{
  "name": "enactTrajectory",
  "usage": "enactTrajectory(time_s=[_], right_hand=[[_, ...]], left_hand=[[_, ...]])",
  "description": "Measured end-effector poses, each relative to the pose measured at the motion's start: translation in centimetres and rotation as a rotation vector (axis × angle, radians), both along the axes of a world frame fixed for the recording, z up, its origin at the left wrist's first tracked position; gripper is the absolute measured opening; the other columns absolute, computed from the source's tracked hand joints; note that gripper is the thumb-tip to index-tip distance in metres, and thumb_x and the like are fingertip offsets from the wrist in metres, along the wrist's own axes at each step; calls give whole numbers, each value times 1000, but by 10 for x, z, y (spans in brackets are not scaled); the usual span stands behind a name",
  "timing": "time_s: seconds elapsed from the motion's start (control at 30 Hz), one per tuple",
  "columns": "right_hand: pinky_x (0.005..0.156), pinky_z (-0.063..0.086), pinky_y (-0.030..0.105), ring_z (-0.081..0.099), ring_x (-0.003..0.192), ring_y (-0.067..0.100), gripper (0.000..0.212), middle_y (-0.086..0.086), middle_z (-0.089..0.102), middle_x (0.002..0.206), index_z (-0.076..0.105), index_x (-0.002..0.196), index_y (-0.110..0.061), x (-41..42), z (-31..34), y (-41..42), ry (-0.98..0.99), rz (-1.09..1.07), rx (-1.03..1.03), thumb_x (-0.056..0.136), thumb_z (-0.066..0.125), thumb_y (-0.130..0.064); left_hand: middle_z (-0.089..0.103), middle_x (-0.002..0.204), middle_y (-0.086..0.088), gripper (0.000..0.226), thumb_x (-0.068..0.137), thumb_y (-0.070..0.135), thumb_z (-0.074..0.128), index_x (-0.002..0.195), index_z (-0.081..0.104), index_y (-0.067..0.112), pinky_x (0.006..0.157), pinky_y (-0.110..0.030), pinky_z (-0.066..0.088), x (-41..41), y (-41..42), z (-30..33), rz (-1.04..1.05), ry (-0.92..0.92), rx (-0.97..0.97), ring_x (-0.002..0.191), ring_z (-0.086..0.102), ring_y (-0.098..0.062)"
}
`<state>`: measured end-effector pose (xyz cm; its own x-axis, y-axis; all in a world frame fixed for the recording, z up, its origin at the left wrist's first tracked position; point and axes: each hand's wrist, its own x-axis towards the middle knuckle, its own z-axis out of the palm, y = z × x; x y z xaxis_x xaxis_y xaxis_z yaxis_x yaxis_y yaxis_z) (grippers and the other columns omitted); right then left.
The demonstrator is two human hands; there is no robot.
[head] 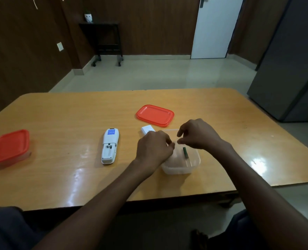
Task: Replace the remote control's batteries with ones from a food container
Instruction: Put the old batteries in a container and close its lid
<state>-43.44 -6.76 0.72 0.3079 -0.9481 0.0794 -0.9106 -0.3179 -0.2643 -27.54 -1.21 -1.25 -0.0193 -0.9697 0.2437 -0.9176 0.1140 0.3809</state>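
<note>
Both hands [154, 148] [198, 135] curled over one open container [194, 163], one battery [185, 152] inside.

Glossy wood-look table [59, 177] with bright glare patches. Clear, slightly frosted plastic tub [194, 163]. Smooth orange-red plastic lid [155, 115]; same on closed tub [9, 146]. Matt white plastic remote [110, 147] and cover [147, 129].
</note>
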Motion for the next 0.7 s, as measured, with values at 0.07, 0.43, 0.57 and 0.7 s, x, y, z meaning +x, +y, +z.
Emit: enactTrajectory(time_s=[0.07, 0.43, 0.57, 0.7], right_hand=[[66, 55, 32, 67, 75, 14, 17, -3, 73, 79, 79, 94, -19, -3, 3, -8, -154, -34, -11, 80, 80, -28], [60, 46, 27, 65, 94, 19, 18, 3, 73, 101, 76, 102, -15, 13, -17, -71, -634, -246, 351, 90, 64, -22], [58, 43, 28, 60, 87, 19, 19, 3, 70, 104, 74, 105, -18, 16, -22, -91, -637, -300, 441, 90, 63, -18], [56, 39, 26, 57, 85, 19, 21, 4, 69, 96, 75, 106, -14, 22, -25, -100, -738, -325, 467, 87, 66, -13]], left_hand=[[77, 87, 4, 27, 88, 46, 63, 93, 80, 26, 71, -30, 54, 9, -5, 6, 59, 186, -68, 85, 69, -16], [66, 116, 0, 35, 93, 25, 57, 127, 65, 17, 81, -28, 46, 72, -121, -5, 273, 556, 149, 99, 61, -21], [47, 149, -11, 61, 91, 16, 48, 151, 38, 18, 105, -42, 46, 82, -157, -12, 278, 492, 329, 136, 42, -33], [44, 151, -12, 64, 90, 13, 53, 152, 38, 19, 103, -43, 49, 85, -179, -20, 290, 579, 333, 137, 41, -33]])
